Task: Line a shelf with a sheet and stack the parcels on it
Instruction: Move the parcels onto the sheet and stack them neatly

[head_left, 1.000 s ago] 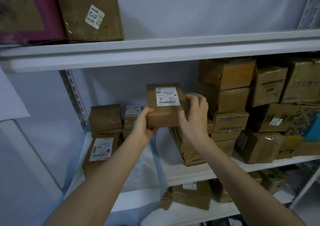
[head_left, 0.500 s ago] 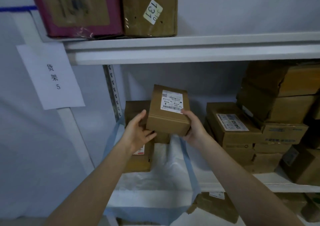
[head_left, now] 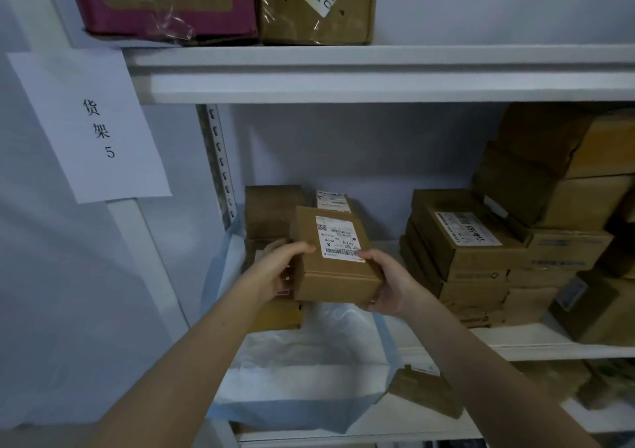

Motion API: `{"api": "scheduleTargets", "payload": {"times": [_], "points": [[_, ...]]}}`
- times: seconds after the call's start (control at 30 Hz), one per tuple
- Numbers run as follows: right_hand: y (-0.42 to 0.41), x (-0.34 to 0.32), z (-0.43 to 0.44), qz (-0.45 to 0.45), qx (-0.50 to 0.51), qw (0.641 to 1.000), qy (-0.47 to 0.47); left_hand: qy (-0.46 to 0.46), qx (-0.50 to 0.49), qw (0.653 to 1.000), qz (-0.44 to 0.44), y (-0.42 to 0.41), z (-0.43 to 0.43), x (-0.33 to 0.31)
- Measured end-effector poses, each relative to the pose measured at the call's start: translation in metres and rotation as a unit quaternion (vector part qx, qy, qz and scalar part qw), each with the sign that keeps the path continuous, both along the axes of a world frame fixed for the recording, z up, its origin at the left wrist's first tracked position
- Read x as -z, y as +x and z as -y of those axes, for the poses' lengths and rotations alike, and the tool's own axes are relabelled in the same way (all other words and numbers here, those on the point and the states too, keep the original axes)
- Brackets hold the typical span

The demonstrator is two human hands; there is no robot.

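Cardboard parcel (head_left: pixel 335 258), label up, being held over sheet (head_left: pixel 309 361) lining shelf (head_left: pixel 532 348) | L hand (head_left: pixel 275 269) gripping its left side | R hand (head_left: pixel 385 286) gripping near-right corner | stacked parcels (head_left: pixel 271 210) sitting just behind.

the parcel (head_left: pixel 335 262) you hold: smooth, matt brown cardboard with a white paper label (head_left: pixel 338 238). the stacked parcels (head_left: pixel 464 241): the same matt cardboard. the sheet (head_left: pixel 309 361): thin, crinkled, whitish with a pale blue edge, faintly shiny; cloth or plastic, you cannot tell. the shelf (head_left: pixel 532 346): smooth white-painted metal. the top box (head_left: pixel 316 4): cardboard under glossy clear film. the sign (head_left: pixel 89 124): matt white paper.
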State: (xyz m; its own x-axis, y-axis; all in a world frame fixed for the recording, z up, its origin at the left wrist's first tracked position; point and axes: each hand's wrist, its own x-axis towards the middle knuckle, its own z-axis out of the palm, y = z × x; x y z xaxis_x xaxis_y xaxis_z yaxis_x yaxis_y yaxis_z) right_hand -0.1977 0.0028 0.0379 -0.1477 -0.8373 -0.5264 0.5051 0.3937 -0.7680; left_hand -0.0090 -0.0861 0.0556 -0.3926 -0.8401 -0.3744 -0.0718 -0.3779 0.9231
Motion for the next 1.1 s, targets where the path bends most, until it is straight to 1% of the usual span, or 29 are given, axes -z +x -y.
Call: {"api": "scheduleTargets", "payload": {"times": [0.13,0.23,0.3,0.4,0.47,0.53,0.6,0.63,0.67,0.73,0.8,0.87,0.93,1.0,1.07,1.1], "points": [[-0.011,0.015,-0.007,-0.008,0.004,1.000,0.025,0.020,0.027,0.999,-0.034,-0.002,-0.009,0.004],[-0.015,0.024,-0.008,0.022,0.003,0.999,0.030,0.032,0.018,0.997,-0.063,0.003,-0.007,0.003],[-0.010,0.027,-0.007,0.025,-0.013,0.999,0.044,0.015,0.028,0.998,-0.051,0.003,-0.007,0.003],[0.001,0.033,0.001,-0.023,-0.049,0.997,0.062,-0.047,0.015,0.999,0.013,0.000,-0.009,0.004],[0.009,0.038,0.009,-0.040,-0.031,0.997,0.060,-0.065,0.011,0.997,0.029,0.000,-0.010,0.005],[0.016,0.042,0.018,-0.121,-0.011,0.991,0.062,-0.065,0.020,0.997,0.020,-0.001,-0.012,0.006],[0.023,0.045,0.029,-0.231,0.006,0.971,0.062,-0.079,0.026,0.996,0.011,-0.004,-0.017,0.009],[0.027,0.043,0.033,-0.262,0.013,0.964,0.051,-0.092,0.033,0.995,0.015,-0.006,-0.018,0.012],[0.030,0.043,0.037,-0.265,0.013,0.964,0.031,-0.107,0.044,0.993,0.025,-0.008,-0.019,0.015],[0.034,0.037,0.040,-0.214,-0.003,0.977,-0.007,-0.130,0.067,0.988,0.043,-0.009,-0.022,0.021],[0.035,0.037,0.038,-0.185,-0.034,0.982,-0.030,-0.133,0.085,0.986,0.050,-0.007,-0.022,0.023],[0.035,0.038,0.034,-0.194,-0.063,0.978,-0.043,-0.146,0.101,0.983,0.056,-0.007,-0.023,0.023],[0.037,0.038,0.030,-0.202,-0.060,0.976,-0.057,-0.165,0.114,0.977,0.076,-0.010,-0.025,0.022],[0.041,0.034,0.025,-0.211,-0.042,0.973,-0.082,-0.178,0.104,0.975,0.081,-0.011,-0.024,0.022],[0.046,0.025,0.020,-0.221,-0.018,0.967,-0.122,-0.171,0.051,0.983,0.051,-0.008,-0.024,0.018],[0.050,0.021,0.017,-0.231,-0.008,0.962,-0.149,-0.152,0.014,0.988,0.027,-0.005,-0.023,0.014]]}}
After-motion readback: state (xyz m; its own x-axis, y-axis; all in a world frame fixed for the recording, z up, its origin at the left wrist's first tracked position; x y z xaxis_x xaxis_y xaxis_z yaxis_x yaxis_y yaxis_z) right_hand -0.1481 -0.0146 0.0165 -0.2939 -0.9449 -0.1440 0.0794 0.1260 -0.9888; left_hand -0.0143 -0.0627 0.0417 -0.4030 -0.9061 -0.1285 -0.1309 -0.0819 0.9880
